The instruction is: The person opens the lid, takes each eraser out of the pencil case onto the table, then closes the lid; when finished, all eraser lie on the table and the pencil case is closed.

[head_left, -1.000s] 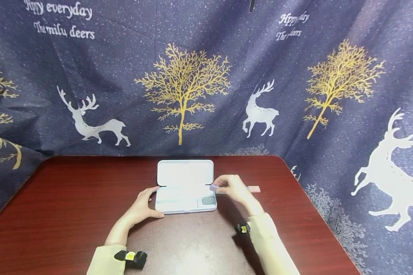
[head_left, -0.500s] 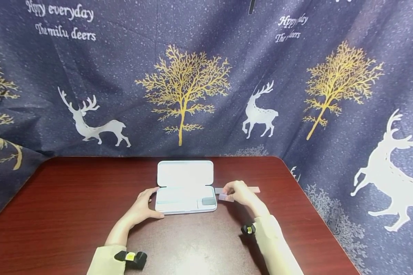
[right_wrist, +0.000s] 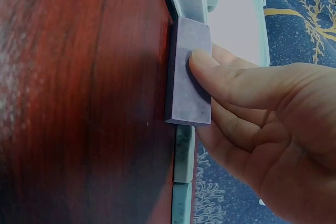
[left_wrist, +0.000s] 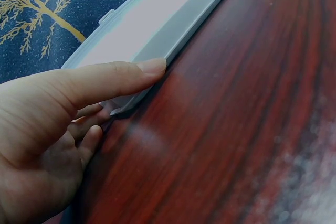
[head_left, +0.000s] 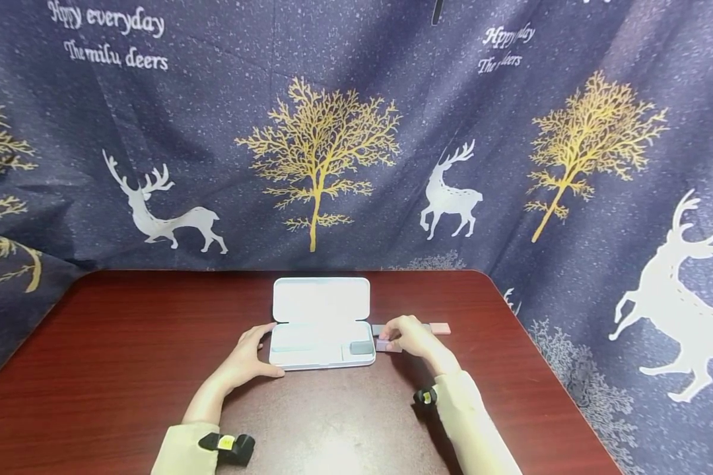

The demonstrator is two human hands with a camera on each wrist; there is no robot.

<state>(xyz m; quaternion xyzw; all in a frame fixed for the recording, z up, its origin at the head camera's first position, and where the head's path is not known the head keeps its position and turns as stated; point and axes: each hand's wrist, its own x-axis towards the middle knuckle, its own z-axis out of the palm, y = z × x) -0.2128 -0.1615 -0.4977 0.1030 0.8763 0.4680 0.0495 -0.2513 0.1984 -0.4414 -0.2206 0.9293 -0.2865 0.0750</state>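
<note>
A white pencil case (head_left: 309,357) lies on the table with its lid (head_left: 321,300) raised at the back. A grey-green eraser (head_left: 361,348) sits in the right end of its tray. My left hand (head_left: 243,356) grips the case's left end, the thumb at the front edge and the fingers at the back corner. My right hand (head_left: 412,335) pinches a purple rectangular eraser (right_wrist: 191,72) just right of the case, the thumb on its face. In the right wrist view this eraser overlaps the case's end.
Beyond the right hand is a row of small blocks, with a pink block (head_left: 440,328) at the right and green blocks (right_wrist: 184,153) seen in the right wrist view. A dark cloth (head_left: 356,132) with deer and trees hangs behind the brown table (head_left: 154,330).
My right hand has moved the purple eraser from over the case's right end to the table just right of it, slightly nearer me. The left hand stays in place on the case.
</note>
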